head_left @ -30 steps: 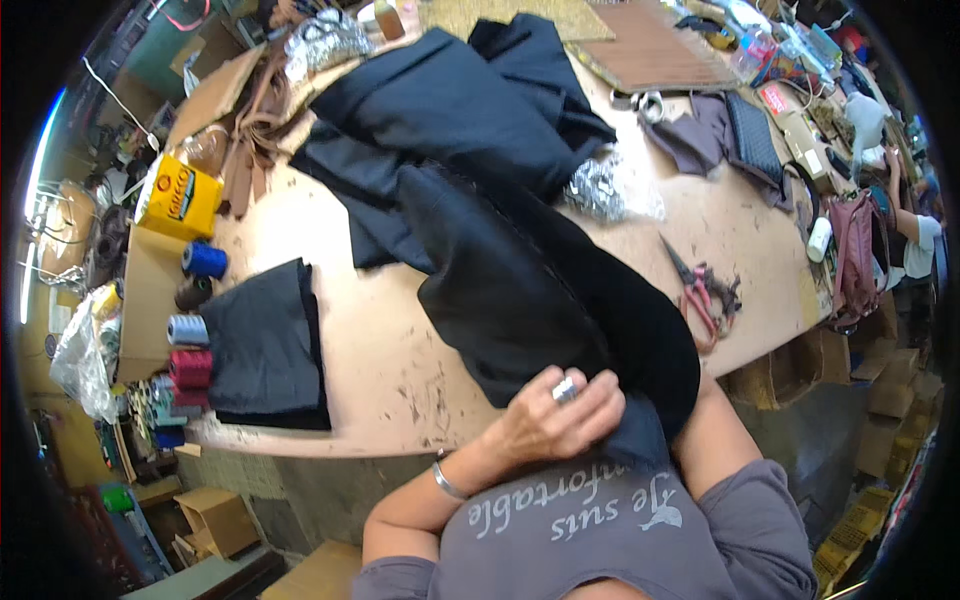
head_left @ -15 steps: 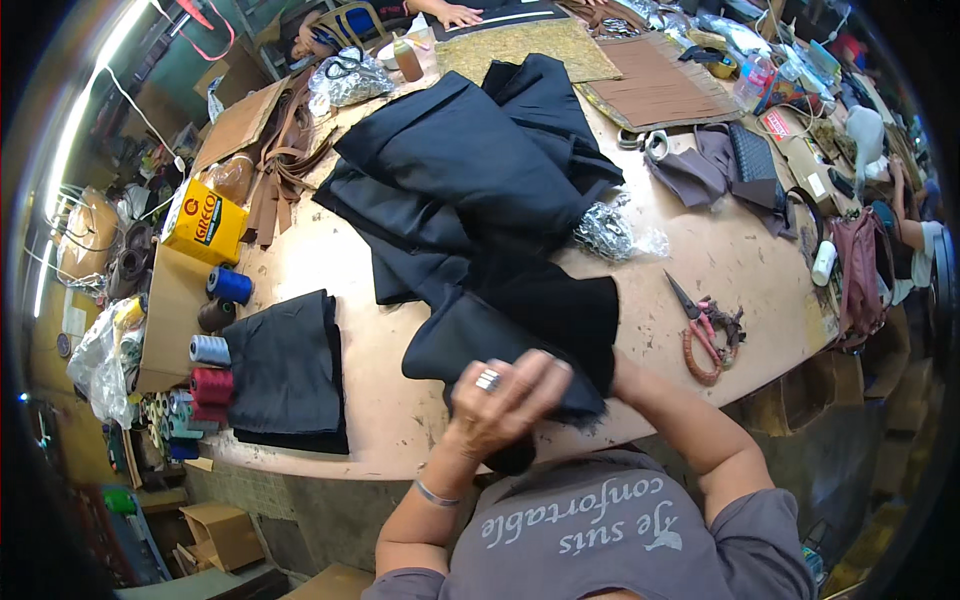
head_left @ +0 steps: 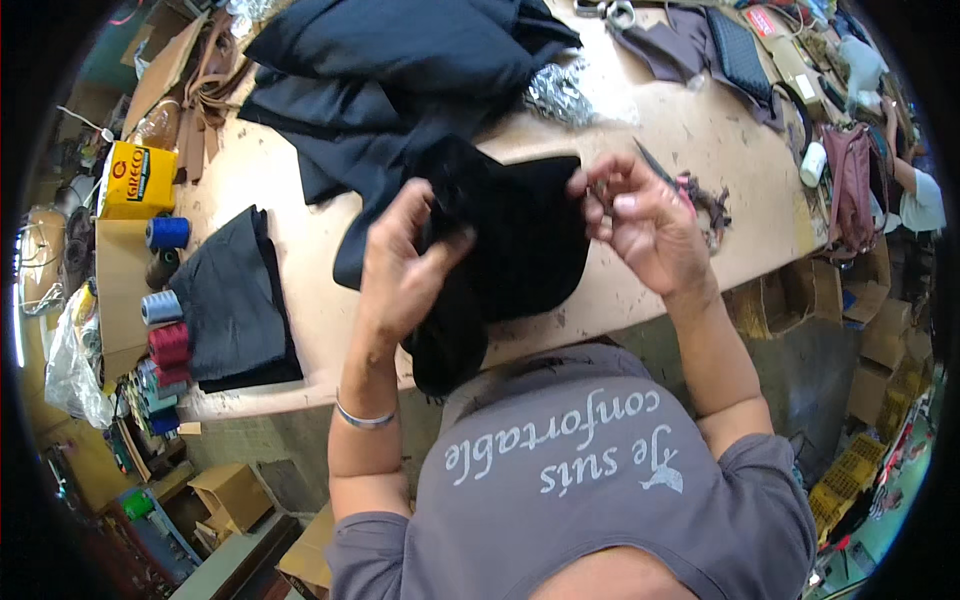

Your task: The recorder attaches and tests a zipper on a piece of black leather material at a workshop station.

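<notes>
A bunched piece of plush black fabric point(head_left: 525, 240) lies near the table's front edge, part of it hanging over. My left hand point(head_left: 405, 260) grips its left part, thumb and fingers curved into the cloth. My right hand point(head_left: 645, 225) is raised at the fabric's right edge, fingers loosely curled and apart, fingertips close to the cloth. Behind lies a heap of smoother black cloth point(head_left: 390, 70); a folded black stack point(head_left: 225, 310) sits to the left. Scissors point(head_left: 655, 165) with pink handles are partly hidden behind my right hand.
Thread spools point(head_left: 167, 232), a yellow box point(head_left: 138, 180) and brown strips point(head_left: 205, 80) line the table's point(head_left: 760, 200) left side. Silver crumpled material point(head_left: 560, 92), grey cloth point(head_left: 670, 40) and a white bottle point(head_left: 813, 163) lie right. Another person point(head_left: 920, 200) is at the far right. Cardboard boxes point(head_left: 230, 495) stand below.
The plush black piece has been turned and shifted up from my body. My left hand has risen and moved left; my right hand has come out from the cloth, fingers now visible.
</notes>
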`<state>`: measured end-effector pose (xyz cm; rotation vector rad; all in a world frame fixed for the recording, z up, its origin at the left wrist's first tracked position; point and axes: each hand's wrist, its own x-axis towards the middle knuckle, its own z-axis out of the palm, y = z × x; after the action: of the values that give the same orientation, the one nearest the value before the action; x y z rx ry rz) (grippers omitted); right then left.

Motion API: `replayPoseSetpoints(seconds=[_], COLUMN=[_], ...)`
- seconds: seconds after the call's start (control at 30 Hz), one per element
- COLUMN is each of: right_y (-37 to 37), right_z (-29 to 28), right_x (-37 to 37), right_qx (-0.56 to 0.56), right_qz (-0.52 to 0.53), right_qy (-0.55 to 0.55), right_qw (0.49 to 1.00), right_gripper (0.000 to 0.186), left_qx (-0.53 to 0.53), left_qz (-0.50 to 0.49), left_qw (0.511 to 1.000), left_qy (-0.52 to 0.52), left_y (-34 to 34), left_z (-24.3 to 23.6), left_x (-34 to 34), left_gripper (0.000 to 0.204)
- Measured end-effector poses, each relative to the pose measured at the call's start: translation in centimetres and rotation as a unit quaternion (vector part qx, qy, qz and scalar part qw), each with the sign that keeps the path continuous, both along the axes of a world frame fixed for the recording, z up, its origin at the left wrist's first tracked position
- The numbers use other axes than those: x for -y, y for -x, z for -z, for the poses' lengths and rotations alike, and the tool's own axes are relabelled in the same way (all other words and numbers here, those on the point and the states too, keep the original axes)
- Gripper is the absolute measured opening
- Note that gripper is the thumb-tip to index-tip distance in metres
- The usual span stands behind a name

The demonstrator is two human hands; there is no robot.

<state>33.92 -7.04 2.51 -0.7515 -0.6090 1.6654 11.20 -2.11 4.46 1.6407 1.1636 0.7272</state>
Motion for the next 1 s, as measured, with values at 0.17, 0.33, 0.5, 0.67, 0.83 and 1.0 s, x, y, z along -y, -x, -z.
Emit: replayPoseSetpoints(seconds=[0.17, 0.33, 0.5, 0.67, 0.83, 1.0], right_y=[1.1, 3.2, 1.9, 3.1, 4.3, 5.6], right_z=[-3.0, -5.3, -9.8, -9.1, -3.8, -0.9], right_x=[-1.4, -4.8, -2.5, -3.4, -6.2, -6.9], right_qx=[0.489, 0.614, 0.363, 0.303, 0.431, 0.304], right_qz=[0.044, 0.078, -0.134, -0.069, 0.009, -0.020], right_qy=[-0.286, -0.365, -0.407, -0.279, -0.186, -0.155], right_qw=[0.823, 0.696, 0.827, 0.909, 0.883, 0.940], right_gripper=[0.036, 0.026, 0.025, 0.026, 0.025, 0.020], left_qx=[0.099, 0.082, 0.258, 0.316, -0.067, -0.188], left_qz=[0.012, 0.055, 0.127, 0.030, -0.039, -0.059], left_qw=[0.995, 0.995, 0.957, 0.947, 0.991, 0.899], left_qy=[-0.013, -0.013, 0.026, 0.037, -0.105, -0.392], left_y=[-0.6, -0.3, 2.2, 2.0, 1.6, 2.2], left_z=[-1.0, -2.8, -6.0, -6.0, -3.2, -2.5], left_x=[-0.5, -0.9, 0.8, -0.3, -3.2, -3.0], left_gripper=[0.012, 0.018, 0.044, 0.050, 0.024, 0.026])
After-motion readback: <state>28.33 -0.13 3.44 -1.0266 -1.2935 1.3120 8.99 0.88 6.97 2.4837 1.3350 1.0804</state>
